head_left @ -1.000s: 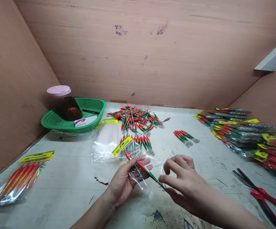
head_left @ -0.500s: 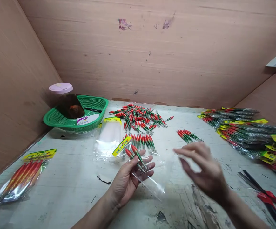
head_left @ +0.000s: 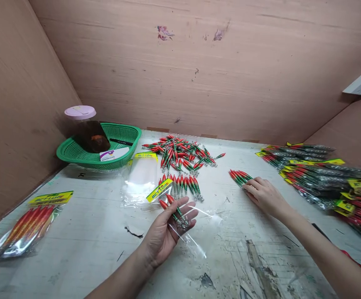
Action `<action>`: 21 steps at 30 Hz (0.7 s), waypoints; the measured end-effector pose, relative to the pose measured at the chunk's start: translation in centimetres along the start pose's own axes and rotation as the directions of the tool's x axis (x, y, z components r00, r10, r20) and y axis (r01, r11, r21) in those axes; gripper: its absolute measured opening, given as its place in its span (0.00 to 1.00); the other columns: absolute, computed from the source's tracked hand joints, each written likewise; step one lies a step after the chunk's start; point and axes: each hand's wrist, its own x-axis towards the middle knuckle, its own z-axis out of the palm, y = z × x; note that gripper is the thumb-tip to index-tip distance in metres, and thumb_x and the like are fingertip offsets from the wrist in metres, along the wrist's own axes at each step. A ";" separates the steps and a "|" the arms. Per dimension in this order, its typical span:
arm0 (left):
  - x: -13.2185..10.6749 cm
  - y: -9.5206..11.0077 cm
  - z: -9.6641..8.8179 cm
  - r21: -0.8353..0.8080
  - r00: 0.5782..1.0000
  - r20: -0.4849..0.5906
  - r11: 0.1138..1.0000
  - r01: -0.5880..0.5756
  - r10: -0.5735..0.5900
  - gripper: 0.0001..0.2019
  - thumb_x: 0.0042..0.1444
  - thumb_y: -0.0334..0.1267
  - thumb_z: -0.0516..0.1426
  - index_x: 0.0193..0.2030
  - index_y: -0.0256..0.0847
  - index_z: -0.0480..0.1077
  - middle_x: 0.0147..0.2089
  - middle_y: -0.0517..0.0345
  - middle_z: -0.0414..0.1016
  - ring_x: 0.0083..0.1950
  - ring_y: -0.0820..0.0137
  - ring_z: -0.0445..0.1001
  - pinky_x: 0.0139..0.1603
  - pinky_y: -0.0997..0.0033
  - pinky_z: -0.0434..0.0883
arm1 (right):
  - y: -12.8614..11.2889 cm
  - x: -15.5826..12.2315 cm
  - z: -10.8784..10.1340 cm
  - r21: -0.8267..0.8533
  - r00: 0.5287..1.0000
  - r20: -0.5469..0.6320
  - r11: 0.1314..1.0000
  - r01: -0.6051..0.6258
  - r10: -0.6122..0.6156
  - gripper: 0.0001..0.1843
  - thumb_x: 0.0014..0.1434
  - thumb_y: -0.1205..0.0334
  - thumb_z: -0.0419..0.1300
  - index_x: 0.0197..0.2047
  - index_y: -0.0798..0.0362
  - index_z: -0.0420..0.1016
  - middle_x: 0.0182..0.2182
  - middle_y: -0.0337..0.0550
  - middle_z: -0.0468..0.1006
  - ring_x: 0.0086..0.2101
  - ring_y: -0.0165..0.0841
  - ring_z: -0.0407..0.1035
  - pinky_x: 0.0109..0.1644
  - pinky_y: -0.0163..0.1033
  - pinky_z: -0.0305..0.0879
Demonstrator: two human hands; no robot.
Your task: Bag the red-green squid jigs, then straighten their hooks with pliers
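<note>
My left hand (head_left: 159, 241) holds a clear plastic bag with a yellow header (head_left: 159, 190), thumb pressing on it and the other fingers spread beneath. Red-and-green fishing lures (head_left: 174, 212) with wire hooks lie at that thumb; the clear film hides whether they are fully inside. To the right, my right hand (head_left: 268, 198) reaches down to a small bunch of the same lures (head_left: 239, 176), fingers closed over their hook ends. Behind my left hand is a row of lures (head_left: 185, 186), and farther back a loose pile (head_left: 180, 154).
Flat bags (head_left: 143, 176) are stacked left of the row. A green basket (head_left: 124, 165) holds a lidded cup (head_left: 80, 112), a card and a pen. Packed lures (head_left: 323, 176) are heaped at right, with another pack (head_left: 32, 224) at left. Red-handled scissors (head_left: 359, 265) are partly behind my right arm.
My right hand has moved from the air beside the bag, away and down onto the small bunch of lures. My left hand keeps the bag in nearly the same place.
</note>
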 end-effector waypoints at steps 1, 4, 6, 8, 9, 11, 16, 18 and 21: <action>0.0 0.0 0.0 0.002 1.000 -0.001 1.000 -0.003 0.003 0.12 0.62 0.34 0.55 0.48 0.31 0.74 0.48 0.43 0.80 0.41 0.64 0.81 0.40 0.68 0.79 | -0.6 0.4 -0.4 0.015 1.000 -0.012 1.000 0.008 -0.007 0.14 0.63 0.66 0.48 0.35 0.52 0.75 0.32 0.52 0.76 0.35 0.42 0.66 0.36 0.44 0.61; 0.1 0.0 0.0 -0.001 1.000 -0.016 1.000 -0.021 0.021 0.12 0.62 0.34 0.55 0.48 0.31 0.74 0.49 0.41 0.79 0.42 0.63 0.81 0.41 0.67 0.79 | -3.4 0.8 -3.5 0.085 0.998 -0.060 0.996 0.042 -0.037 0.09 0.64 0.61 0.52 0.38 0.51 0.73 0.35 0.50 0.76 0.37 0.40 0.67 0.38 0.44 0.63; 0.2 0.0 0.0 -0.003 0.999 -0.023 1.000 -0.030 0.030 0.12 0.62 0.35 0.55 0.48 0.31 0.74 0.49 0.41 0.79 0.42 0.62 0.81 0.41 0.67 0.79 | -6.0 0.5 -6.6 0.175 0.994 -0.078 0.981 0.084 -0.071 0.07 0.62 0.59 0.56 0.43 0.50 0.71 0.37 0.48 0.74 0.39 0.39 0.68 0.40 0.43 0.66; 0.2 0.0 -0.1 -0.003 0.999 -0.025 1.000 -0.028 0.028 0.12 0.62 0.35 0.55 0.48 0.31 0.74 0.50 0.41 0.78 0.42 0.63 0.81 0.42 0.67 0.79 | -8.6 0.0 -9.8 0.380 0.991 -0.035 0.915 0.135 -0.132 0.09 0.60 0.63 0.59 0.46 0.50 0.70 0.38 0.47 0.74 0.40 0.39 0.69 0.42 0.43 0.68; 0.2 0.0 -0.1 -0.004 0.999 -0.026 1.000 -0.024 0.024 0.12 0.62 0.35 0.55 0.49 0.31 0.74 0.50 0.41 0.78 0.42 0.63 0.81 0.42 0.67 0.79 | -9.8 -0.2 -11.2 0.454 0.983 0.005 0.876 0.161 -0.184 0.11 0.59 0.64 0.60 0.46 0.48 0.71 0.37 0.47 0.73 0.40 0.39 0.69 0.41 0.43 0.68; 0.2 0.0 -0.1 -0.010 1.000 -0.022 1.000 -0.013 0.013 0.13 0.62 0.35 0.55 0.50 0.31 0.73 0.50 0.41 0.78 0.43 0.62 0.81 0.43 0.66 0.78 | -11.8 -0.3 -13.0 0.560 0.956 0.104 0.811 0.171 -0.274 0.11 0.57 0.65 0.62 0.45 0.46 0.72 0.36 0.44 0.74 0.39 0.38 0.69 0.39 0.42 0.70; -0.1 -0.2 0.0 0.012 1.000 0.009 1.000 0.019 -0.019 0.14 0.61 0.36 0.56 0.51 0.30 0.73 0.49 0.40 0.78 0.46 0.59 0.80 0.44 0.64 0.78 | -15.2 1.6 -12.0 0.546 0.943 0.166 0.823 0.156 -0.289 0.09 0.58 0.70 0.59 0.42 0.49 0.72 0.35 0.43 0.73 0.38 0.35 0.67 0.38 0.38 0.68; -0.3 -0.4 0.0 0.046 0.999 0.030 0.999 0.014 -0.016 0.13 0.61 0.35 0.56 0.49 0.30 0.73 0.48 0.40 0.79 0.44 0.60 0.80 0.44 0.62 0.78 | -16.1 2.6 -10.4 0.480 0.977 0.033 0.861 0.171 -0.212 0.08 0.58 0.70 0.58 0.41 0.51 0.72 0.33 0.43 0.72 0.36 0.35 0.65 0.39 0.40 0.64; -0.4 -0.7 0.0 0.065 0.996 0.086 0.998 0.009 -0.015 0.12 0.61 0.35 0.56 0.48 0.30 0.74 0.48 0.40 0.79 0.45 0.59 0.80 0.46 0.57 0.77 | -17.2 3.5 -8.3 0.360 0.973 -0.167 0.909 0.212 -0.161 0.07 0.61 0.71 0.56 0.42 0.54 0.73 0.29 0.41 0.71 0.33 0.34 0.63 0.43 0.42 0.59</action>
